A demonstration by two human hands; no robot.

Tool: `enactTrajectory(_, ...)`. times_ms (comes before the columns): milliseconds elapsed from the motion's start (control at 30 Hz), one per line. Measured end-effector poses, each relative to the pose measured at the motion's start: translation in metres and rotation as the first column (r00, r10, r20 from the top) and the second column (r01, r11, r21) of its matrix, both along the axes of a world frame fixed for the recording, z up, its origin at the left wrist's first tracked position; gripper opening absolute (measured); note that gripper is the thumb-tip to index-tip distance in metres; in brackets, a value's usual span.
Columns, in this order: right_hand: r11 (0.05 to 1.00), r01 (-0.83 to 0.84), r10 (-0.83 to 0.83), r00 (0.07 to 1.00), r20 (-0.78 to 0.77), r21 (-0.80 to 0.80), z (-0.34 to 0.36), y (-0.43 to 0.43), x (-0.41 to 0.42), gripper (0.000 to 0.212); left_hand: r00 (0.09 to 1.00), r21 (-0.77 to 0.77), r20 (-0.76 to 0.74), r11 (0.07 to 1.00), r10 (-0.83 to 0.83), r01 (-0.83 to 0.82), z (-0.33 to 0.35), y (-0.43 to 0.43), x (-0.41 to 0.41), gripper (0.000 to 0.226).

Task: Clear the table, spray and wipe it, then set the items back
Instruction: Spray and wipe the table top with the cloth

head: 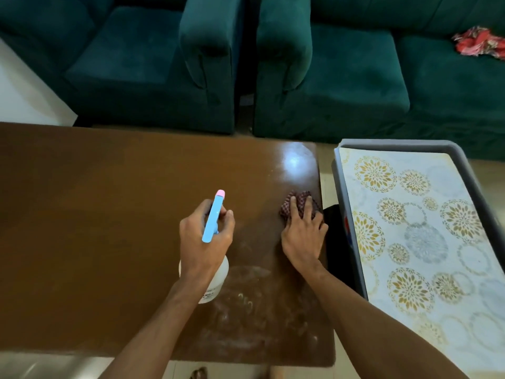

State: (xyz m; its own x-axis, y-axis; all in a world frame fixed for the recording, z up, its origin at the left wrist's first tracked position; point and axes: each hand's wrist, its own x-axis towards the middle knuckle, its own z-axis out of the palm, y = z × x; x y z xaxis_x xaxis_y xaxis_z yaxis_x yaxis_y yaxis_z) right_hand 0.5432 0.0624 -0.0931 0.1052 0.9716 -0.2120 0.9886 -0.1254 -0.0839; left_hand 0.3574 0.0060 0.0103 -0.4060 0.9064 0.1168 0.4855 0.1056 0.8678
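Brown table [95,214]: glossy wooden top, with pale wet smears on the near right part between our arms.
Left hand [205,236]: we grip the spray bottle [216,280], fingers curled round its neck under the blue head.
Spray bottle: white body and blue head with a pink nozzle tip, over the middle of the table. The nozzle points away from us. We cannot tell whether its base touches the top.
Right hand [303,236]: laid flat, fingers spread and unclenched, pressing the cloth [300,199] onto the table.
Cloth: reddish check, bunched, at the table's right edge under our fingers.
Tray [340,187]: grey, with a flower-patterned liner, just right of the table.
Dark object [336,236]: between table edge and tray; we cannot tell what it is.
Sofas [136,64]: green velvet, beyond the far edge.
Red fabric [478,42]: flowered, lying on the right sofa.
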Motion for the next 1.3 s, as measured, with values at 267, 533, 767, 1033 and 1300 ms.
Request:
enactTrajectory(267,0.848,-0.529,0.525,0.847,-0.089,-0.031,0.002,-0.048,-0.105,0.067,0.999,-0.07,-0.022,0.997,-0.032,0.03,-0.001,-0.052,-0.05,0.014)
enactTrajectory(533,0.997,-0.069,0.069,0.998,-0.007,0.025,-0.005,-0.066,-0.04,0.057,0.997,-0.121,0.045,0.991,-0.058,0.063,-0.007,-0.099,-0.081,0.012)
enactTrajectory(767,0.996,-0.084,0.084,0.996,0.01,-0.011,0.003,-0.097,-0.08,0.064,0.995,-0.138,0.056,0.987,-0.08,0.087,-0.01,-0.119,-0.094,0.011)
enactTrajectory(1033,0.773,-0.635,0.633,0.772,-0.06,-0.007,-0.008,-0.135,-0.128,0.061,0.993,-0.162,-0.005,0.98,-0.114,0.112,-0.013,-0.135,-0.104,0.011)
enactTrajectory(1300,0.979,0.201,-0.2,0.979,-0.031,0.028,-0.002,-0.162,-0.029,0.055,0.981,-0.146,0.065,0.97,-0.184,0.192,-0.014,-0.147,-0.094,0.01)
